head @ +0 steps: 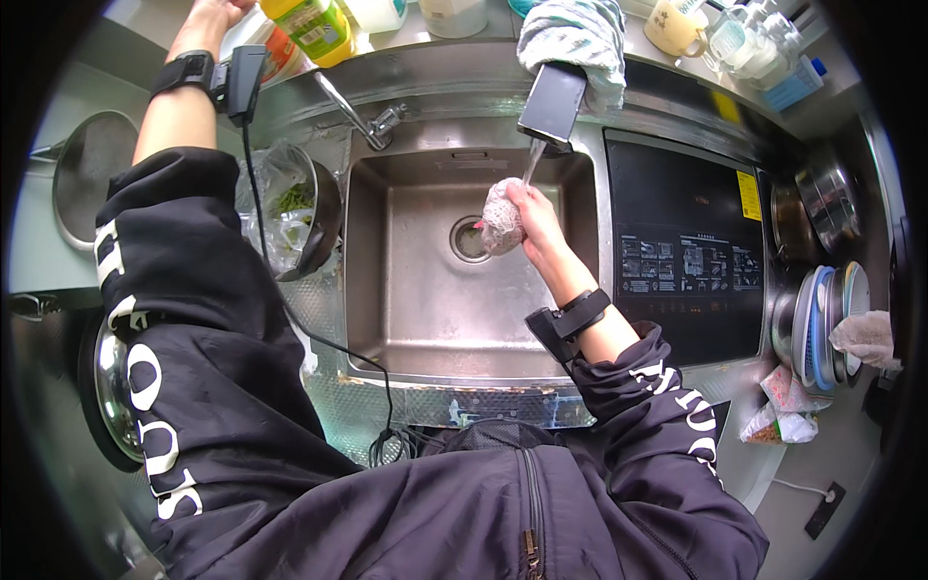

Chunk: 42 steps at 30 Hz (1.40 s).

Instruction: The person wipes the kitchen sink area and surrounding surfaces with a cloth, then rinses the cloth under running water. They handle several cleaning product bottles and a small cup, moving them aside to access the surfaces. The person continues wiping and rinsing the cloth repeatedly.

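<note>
My right hand [538, 216] grips a crumpled pinkish-white dishcloth [502, 221] beneath the black square faucet [554, 101]. Water runs from the spout down onto the hand and cloth. Below them lies the stainless steel sink [435, 304], its round drain [467, 243] partly behind the cloth. At the upper left, my left hand [223, 10] reaches to the back ledge beside a container with an orange label [279, 54] and a yellow detergent bottle [312, 29]. The top edge of the picture cuts this hand off, so whether it holds anything is hidden.
A metal bowl with a plastic bag and greens [319, 210] stands left of the sink. A small chrome tap [377, 130] rises behind it. To the right are a black panel [681, 304] and stacked plates [819, 326]. A black cable [319, 337] hangs from my left wrist.
</note>
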Each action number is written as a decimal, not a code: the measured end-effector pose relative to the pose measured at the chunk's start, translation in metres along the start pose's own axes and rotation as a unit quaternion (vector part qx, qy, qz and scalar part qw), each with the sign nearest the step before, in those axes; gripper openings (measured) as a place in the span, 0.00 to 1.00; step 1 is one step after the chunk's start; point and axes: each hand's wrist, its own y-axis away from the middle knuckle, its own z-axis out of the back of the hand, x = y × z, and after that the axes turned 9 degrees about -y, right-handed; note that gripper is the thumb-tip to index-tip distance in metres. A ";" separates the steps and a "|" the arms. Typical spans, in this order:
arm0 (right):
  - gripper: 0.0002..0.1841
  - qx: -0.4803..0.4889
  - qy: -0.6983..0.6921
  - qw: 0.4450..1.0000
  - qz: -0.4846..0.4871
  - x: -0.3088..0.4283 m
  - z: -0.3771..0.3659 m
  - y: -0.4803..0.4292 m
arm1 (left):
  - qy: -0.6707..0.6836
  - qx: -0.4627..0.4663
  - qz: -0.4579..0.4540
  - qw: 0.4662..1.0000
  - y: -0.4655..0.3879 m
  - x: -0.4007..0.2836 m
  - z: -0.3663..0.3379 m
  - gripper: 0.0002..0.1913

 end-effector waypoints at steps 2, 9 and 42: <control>0.09 -0.007 -0.032 0.999 -0.017 0.001 -0.009 0.001 | -0.039 0.002 -0.020 0.999 0.013 0.000 -0.011 0.12; 0.11 0.068 -0.073 0.994 -0.040 0.017 -0.015 0.007 | -0.199 -0.052 -0.154 0.967 0.073 -0.009 -0.027 0.10; 0.11 0.033 -0.379 0.909 -0.172 -0.055 0.064 0.097 | -0.396 0.173 0.049 0.900 0.433 0.293 -0.226 0.33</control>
